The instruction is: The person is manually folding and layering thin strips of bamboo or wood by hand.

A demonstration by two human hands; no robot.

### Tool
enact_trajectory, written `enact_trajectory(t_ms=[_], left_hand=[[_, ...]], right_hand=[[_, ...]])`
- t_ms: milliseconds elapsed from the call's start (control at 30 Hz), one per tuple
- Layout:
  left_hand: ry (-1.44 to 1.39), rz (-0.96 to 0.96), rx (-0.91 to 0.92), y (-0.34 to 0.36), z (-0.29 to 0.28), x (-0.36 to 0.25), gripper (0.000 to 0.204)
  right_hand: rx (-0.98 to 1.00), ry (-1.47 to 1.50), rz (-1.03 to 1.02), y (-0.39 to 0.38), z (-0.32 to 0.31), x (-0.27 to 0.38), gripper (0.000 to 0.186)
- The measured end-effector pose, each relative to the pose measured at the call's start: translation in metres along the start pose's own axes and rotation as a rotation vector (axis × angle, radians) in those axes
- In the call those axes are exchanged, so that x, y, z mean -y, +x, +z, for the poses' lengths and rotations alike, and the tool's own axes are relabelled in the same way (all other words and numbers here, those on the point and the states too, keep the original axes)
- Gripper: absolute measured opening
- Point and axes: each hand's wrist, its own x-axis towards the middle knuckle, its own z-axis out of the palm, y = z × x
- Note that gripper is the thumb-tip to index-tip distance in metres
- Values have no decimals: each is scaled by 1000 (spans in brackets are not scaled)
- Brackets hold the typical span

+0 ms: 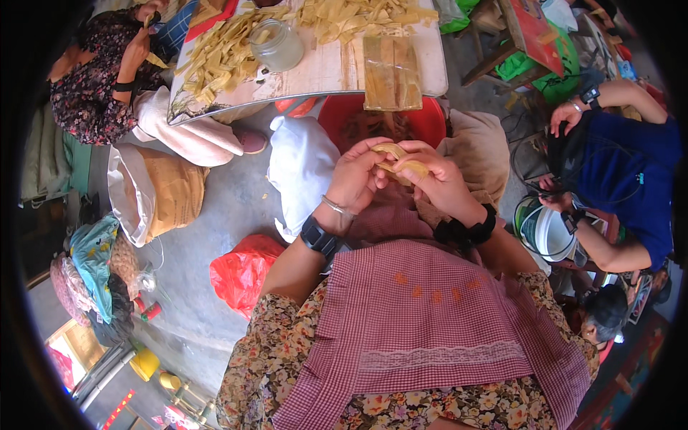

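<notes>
Above my lap, my left hand (pixel 355 175) and my right hand (pixel 443 180) pinch a curved, pale yellow fibrous strip (pixel 414 169) between them. It is bent in a loop, and my fingers hide part of it. Just beyond the hands stands a red basin (pixel 337 115) with brownish bits inside. Over its far rim hangs a flat tan slab (pixel 391 72) lying on the table's near edge. Similar yellow strips (pixel 215 64) are heaped on the table (pixel 322 75), around a glass jar (pixel 276 46).
A white cloth bundle (pixel 297 168) and a red plastic bag (pixel 246 271) lie left of me. Further left stands an open paper sack (pixel 170 190). One person (pixel 93 93) sits at far left holding a strip; another (pixel 623 165), at right, handles dark cable near a white bucket (pixel 552 233).
</notes>
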Motion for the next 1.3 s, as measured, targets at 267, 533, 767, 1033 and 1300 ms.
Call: enact_trajectory(t_ms=[267,533,767,1033,1300], left_hand=[[1205,870,-7,-8,9,-8,18],[1238,739,88,-10,9,-12,12],[1408,670,-61,-13,19,-7,12],[1457,1091,77,-22,24,-19,17],[984,614,8,-19,5,-16,12]], right_hand=[[-58,733,509,0,-17,5,14],[-17,616,521,0,-13,8,21],[-84,-389,-38,-4,-8,-7,23],[73,730,421,-6,-16,8,29],[77,288,452,4,-29,20,23]])
